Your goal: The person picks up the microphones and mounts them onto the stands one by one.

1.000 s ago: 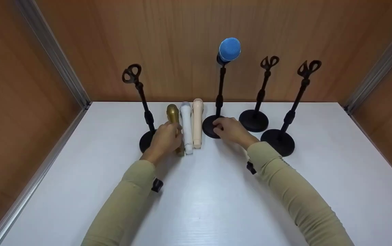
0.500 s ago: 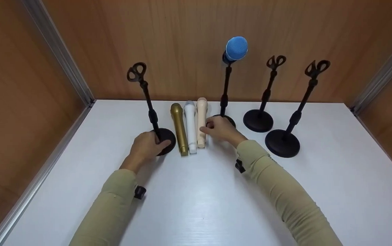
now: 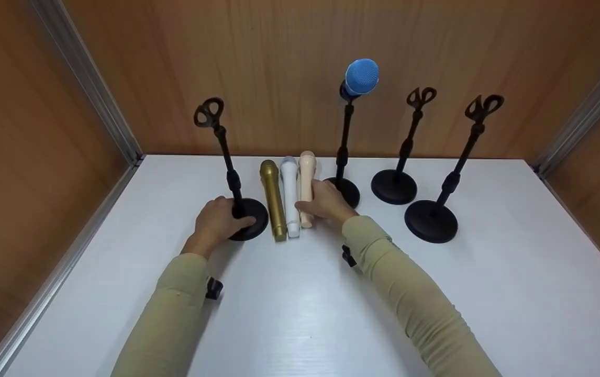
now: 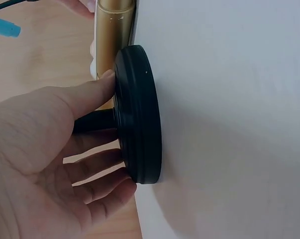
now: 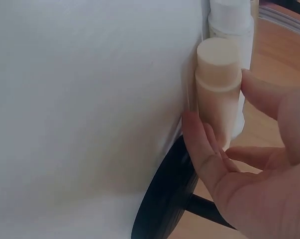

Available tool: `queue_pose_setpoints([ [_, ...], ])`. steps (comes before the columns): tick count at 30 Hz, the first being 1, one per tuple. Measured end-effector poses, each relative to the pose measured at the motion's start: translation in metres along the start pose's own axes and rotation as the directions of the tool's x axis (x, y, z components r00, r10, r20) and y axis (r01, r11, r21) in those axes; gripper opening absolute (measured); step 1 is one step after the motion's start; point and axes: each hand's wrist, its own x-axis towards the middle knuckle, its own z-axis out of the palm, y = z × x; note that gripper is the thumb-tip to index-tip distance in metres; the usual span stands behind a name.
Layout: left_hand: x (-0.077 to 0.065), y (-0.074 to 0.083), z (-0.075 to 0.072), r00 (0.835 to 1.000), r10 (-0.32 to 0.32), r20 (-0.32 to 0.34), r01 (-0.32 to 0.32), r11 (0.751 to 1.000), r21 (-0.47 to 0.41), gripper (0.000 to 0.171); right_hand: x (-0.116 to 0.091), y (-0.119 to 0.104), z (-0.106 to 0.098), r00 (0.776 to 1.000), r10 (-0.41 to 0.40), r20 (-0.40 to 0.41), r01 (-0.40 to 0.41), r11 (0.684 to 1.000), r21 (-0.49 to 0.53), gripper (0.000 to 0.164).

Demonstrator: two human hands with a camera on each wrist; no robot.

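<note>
My left hand [image 3: 217, 220] holds the round base of the leftmost black microphone stand [image 3: 233, 180]. In the left wrist view its thumb lies on the base [image 4: 140, 119], with the other fingers on the far side of the pole. Three microphones lie side by side on the table: a gold one [image 3: 274, 201], a white one [image 3: 290, 196] and a peach one [image 3: 307, 173]. My right hand [image 3: 329, 201] grips the peach microphone near its tail end, thumb on one side and fingers on the other. The right wrist view shows that tail end [image 5: 218, 64] close up.
A stand just behind my right hand carries a blue-headed microphone [image 3: 362, 77]. Two more black stands, one farther back [image 3: 394, 187] and one nearer [image 3: 431, 221], hold no microphone. Wooden panels [image 3: 279, 78] enclose the white table [image 3: 300, 314].
My left hand has moved left from the gold microphone to the leftmost stand's base. My right hand has moved left from the blue microphone's stand and taken hold of the peach microphone.
</note>
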Motion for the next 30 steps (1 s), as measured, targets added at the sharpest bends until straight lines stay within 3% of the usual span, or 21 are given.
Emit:
queue_pose_setpoints([
  [11, -0.002, -0.002, -0.001, 1.000, -0.007, 0.001, 0.007, 1.000, -0.014, 0.051, -0.006, 0.006, 0.000, 0.999, -0.041, -0.020, 0.042, 0.997, 0.071, 0.041],
  [18, -0.001, -0.003, -0.004, 1.000, -0.010, 0.010, 0.010, 1.000, -0.009, 0.051, -0.007, -0.001, 0.001, 0.998, 0.021, -0.065, -0.020, 1.000, 0.020, 0.046],
  [26, -0.004, -0.010, -0.012, 0.999, -0.048, 0.006, 0.048, 0.999, -0.025, 0.052, -0.007, -0.014, 0.010, 0.996, 0.086, -0.040, -0.087, 0.996, -0.036, 0.047],
  [30, -0.005, -0.010, -0.013, 0.999, -0.049, 0.001, 0.049, 0.999, -0.015, 0.052, -0.007, -0.017, 0.011, 0.995, 0.069, -0.072, -0.077, 0.989, -0.125, 0.045],
])
